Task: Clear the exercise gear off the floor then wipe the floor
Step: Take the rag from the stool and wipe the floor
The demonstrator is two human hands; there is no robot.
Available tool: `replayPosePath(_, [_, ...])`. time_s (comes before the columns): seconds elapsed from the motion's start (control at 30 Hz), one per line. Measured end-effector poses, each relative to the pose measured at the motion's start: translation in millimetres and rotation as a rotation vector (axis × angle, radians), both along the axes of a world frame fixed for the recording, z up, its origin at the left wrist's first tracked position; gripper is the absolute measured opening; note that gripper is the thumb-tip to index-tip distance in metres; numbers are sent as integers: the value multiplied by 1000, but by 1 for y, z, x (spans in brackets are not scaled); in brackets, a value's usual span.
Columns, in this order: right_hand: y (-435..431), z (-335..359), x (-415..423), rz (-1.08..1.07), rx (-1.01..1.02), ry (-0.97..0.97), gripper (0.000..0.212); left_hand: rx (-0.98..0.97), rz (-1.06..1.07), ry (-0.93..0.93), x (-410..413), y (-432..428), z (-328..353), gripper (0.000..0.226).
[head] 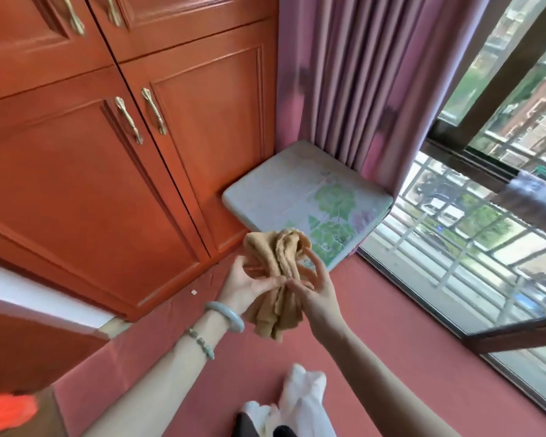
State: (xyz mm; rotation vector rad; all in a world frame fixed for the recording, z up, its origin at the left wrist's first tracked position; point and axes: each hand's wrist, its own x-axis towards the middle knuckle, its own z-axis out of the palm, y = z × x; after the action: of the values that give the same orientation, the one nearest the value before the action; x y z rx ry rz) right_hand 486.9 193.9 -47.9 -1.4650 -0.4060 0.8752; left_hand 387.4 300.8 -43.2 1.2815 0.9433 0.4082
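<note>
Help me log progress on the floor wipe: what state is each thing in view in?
Cloth, bunched, held up off the floor by both hands.
Left hand, pinching the cloth's middle.
Right hand, pinching the cloth, other fingers spread.
Wardrobe doors, closed.
Curtain, bunched in folds.
Cushion, lying flat in the corner.

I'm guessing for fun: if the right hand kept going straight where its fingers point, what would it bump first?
Probably the flowered cushion in the corner. The right hand, holding the tan cloth, points toward it, and nothing else shows between them. Depth is hard to judge, though.
</note>
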Motion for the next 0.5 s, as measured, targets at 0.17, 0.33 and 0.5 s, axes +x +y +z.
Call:
replayPosePath(0.17, [35,-10,42,-52,33,90,63,-103,-21,19,42,39,-14,68])
replayPosePath(0.33, [67,-24,100,-66,9,118,82,-43,-129,52,105,79,-23,56])
replayPosePath(0.5, [96,-34,161,-102,-125,37,78,16,-244,140,168,115,-26,63])
